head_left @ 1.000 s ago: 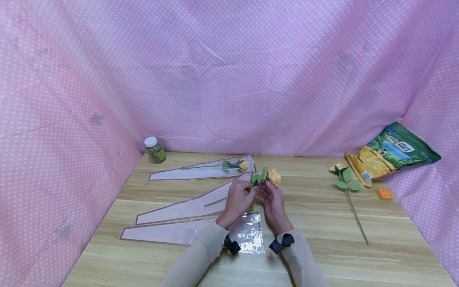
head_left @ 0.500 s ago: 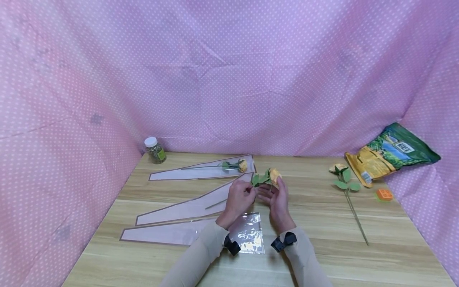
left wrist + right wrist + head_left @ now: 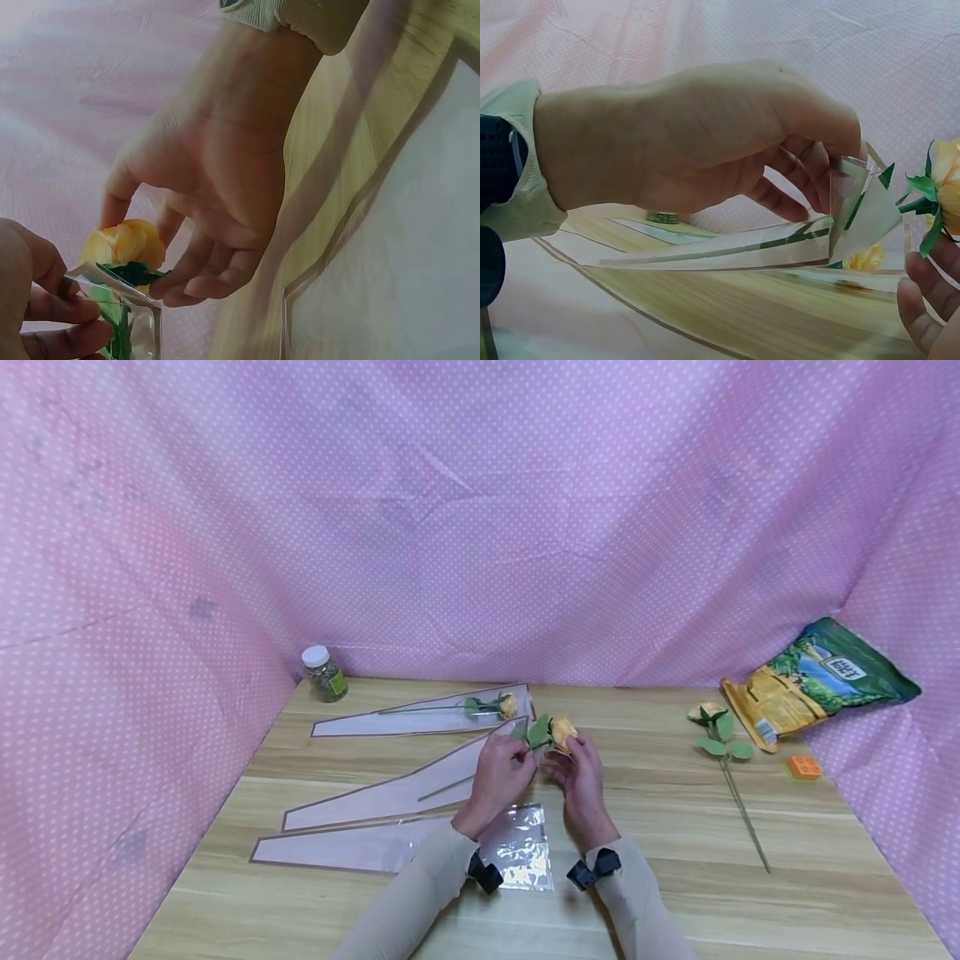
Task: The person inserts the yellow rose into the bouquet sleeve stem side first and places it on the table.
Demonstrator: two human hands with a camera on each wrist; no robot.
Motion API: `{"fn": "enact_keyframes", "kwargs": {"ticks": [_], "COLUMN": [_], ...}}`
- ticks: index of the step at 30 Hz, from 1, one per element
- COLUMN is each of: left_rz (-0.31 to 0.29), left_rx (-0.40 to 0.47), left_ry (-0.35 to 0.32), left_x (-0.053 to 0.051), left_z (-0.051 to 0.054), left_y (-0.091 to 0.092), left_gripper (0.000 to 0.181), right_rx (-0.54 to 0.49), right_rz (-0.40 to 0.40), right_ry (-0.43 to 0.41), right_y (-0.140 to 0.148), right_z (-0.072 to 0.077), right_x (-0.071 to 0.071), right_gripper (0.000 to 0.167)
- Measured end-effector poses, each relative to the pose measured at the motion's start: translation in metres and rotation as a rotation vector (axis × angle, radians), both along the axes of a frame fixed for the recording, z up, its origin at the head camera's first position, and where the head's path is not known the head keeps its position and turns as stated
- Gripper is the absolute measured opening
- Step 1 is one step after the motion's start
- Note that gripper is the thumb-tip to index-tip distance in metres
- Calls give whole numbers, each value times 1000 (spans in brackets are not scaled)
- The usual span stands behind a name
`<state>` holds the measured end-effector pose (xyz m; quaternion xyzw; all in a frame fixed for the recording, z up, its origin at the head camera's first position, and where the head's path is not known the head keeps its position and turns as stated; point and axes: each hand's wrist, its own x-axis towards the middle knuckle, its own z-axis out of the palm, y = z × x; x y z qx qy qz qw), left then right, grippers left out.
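Observation:
My left hand [image 3: 498,781] pinches the mouth edge of a clear, dark-bordered flower sleeve [image 3: 360,800]. A yellow artificial rose [image 3: 562,733] has its stem inside this sleeve, while its bloom sticks out of the mouth. My right hand [image 3: 585,781] holds the bloom between thumb and fingers. In the left wrist view, green leaves show through the plastic below the rose [image 3: 126,244]. The right wrist view has the sleeve mouth [image 3: 866,210] spread beside the left fingers, and the bloom [image 3: 949,180] just outside it.
Behind lies a sleeve [image 3: 390,723] with a rose [image 3: 508,706] inside; another sleeve [image 3: 330,850] lies in front. To the right are a loose rose [image 3: 718,743], an orange block [image 3: 804,767] and a green-yellow bag [image 3: 817,681]. A white-capped jar [image 3: 325,675] stands back left.
My right hand has shifted up to the bloom and taken hold of it. The rose has moved left, its stem sliding farther into the sleeve. The left hand stays almost still.

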<state>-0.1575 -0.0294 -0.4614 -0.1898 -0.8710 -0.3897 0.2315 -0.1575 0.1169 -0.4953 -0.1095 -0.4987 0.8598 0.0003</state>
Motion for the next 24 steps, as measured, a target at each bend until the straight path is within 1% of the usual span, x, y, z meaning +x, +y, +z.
{"fn": "enact_keyframes", "kwargs": {"ticks": [6,13,21,24], "left_rz": [17,25,48,54], "left_rx": [-37,-70,-153,-184], "left_ry": [36,40,112,130], "left_x": [0,1,2,1], "left_z": [-1,-1,-4,-6], "left_y": [1,1,2,2], "left_gripper": [9,11,7,7], "right_rx": [23,60,104,110], "right_rz": [1,-18,-16,-24], "right_ry": [-3,-17,-13,-12], "right_y": [-1,-4,-7,-8], "right_z": [-2,-2,0,-1], "right_x": [0,0,1,1], "right_gripper": [25,21,28,27]}}
